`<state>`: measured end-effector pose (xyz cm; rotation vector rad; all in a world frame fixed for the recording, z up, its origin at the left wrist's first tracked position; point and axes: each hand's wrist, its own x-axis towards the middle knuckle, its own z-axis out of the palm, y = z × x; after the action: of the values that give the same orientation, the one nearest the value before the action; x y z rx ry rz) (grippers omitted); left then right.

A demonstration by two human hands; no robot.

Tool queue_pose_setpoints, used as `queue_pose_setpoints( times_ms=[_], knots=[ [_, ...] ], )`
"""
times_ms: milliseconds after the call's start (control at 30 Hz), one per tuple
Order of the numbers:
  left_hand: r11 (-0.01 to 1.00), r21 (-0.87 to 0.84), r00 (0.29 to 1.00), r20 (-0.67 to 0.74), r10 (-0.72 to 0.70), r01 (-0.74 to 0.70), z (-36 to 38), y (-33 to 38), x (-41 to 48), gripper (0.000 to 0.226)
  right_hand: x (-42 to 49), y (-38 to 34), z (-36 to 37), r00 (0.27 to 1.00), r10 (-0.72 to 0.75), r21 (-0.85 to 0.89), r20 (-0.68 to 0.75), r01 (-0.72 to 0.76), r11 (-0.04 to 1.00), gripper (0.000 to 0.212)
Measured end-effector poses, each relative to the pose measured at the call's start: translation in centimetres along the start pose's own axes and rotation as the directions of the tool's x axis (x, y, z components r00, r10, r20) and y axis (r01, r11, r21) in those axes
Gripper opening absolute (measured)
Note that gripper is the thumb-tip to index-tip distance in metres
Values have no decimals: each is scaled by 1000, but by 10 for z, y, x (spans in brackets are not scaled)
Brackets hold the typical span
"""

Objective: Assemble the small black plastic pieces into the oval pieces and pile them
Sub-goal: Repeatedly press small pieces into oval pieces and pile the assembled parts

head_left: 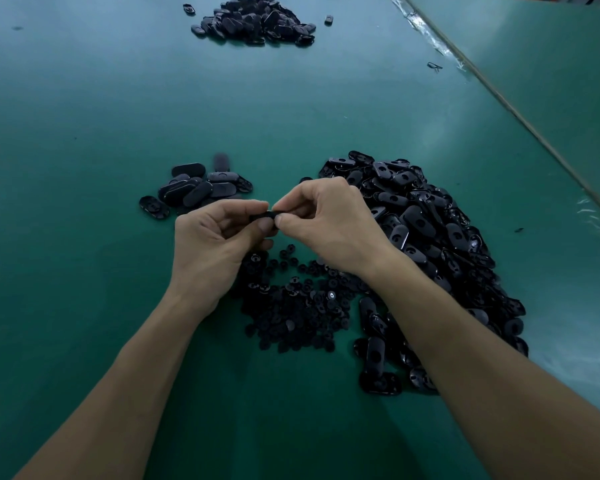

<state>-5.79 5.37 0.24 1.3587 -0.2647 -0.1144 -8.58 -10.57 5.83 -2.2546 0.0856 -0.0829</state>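
Assembly takes place at the centre of the head view, where the left hand (219, 237) and the right hand (326, 223) meet above the green table (84, 116). Both pinch one black oval piece (265, 215) between thumb and curled fingers. The piece is held edge-on, and whether a small insert is already seated in it cannot be told. Gripping it from both ends probably supplies the opposing force needed to press an insert home. Stock is arranged within short reach: the heap of small black plastic pieces (291, 306) lies directly beneath the hands, and the large heap of open oval pieces (430, 237), many showing a round hole, lies to its right and touches it. The small pile (198, 188) just beyond the left hand holds ovals with closed faces; it is judged to be the finished output, kept apart from the stock to prevent mixing. A further pile (257, 19) of black parts sits well apart at the far end of the table. The surface is smooth green matting with soft reflections. A pale seam (499, 98) runs diagonally along its right side, with crumpled clear film (426, 29) beside it. Lighting is dim, and little of the room beyond the table shows
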Motion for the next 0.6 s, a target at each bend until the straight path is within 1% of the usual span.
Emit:
queue_pose_setpoints(
  times_ms=[200, 300, 400, 433, 500, 567, 600],
  knots=[
    [999, 44, 999, -47, 3, -1, -1, 1, 0, 17, 0, 0, -2, 1000, -10, -18, 22, 10, 1000, 10],
    [996, 86, 998, -55, 32, -28, -2, 1, 0, 21, 0, -2, -1, 999, -22, -32, 32, 23, 999, 10],
    [988, 129, 995, -41, 90, -84, -2, 1, -1, 25, 0, -3, -2, 999, -26, -53, 32, 28, 998, 11],
    [980, 170, 993, -39, 116, -107, -2, 0, -2, 26, 0, -4, -3, 999, -27, -67, 29, 29, 997, 12],
    [938, 313, 983, -59, 175, -148, -1, -2, -2, 30, 0, -4, -2, 999, -15, -126, 33, 19, 992, 17],
    [856, 484, 962, -98, 256, -179, -3, -2, -1, 31, -1, -1, -2, 999, 18, -282, 34, -7, 959, 27],
    [814, 550, 949, -117, 294, -184, -5, 0, 0, 29, -1, 2, -2, 999, 47, -380, 26, -34, 925, 33]
  ],
)
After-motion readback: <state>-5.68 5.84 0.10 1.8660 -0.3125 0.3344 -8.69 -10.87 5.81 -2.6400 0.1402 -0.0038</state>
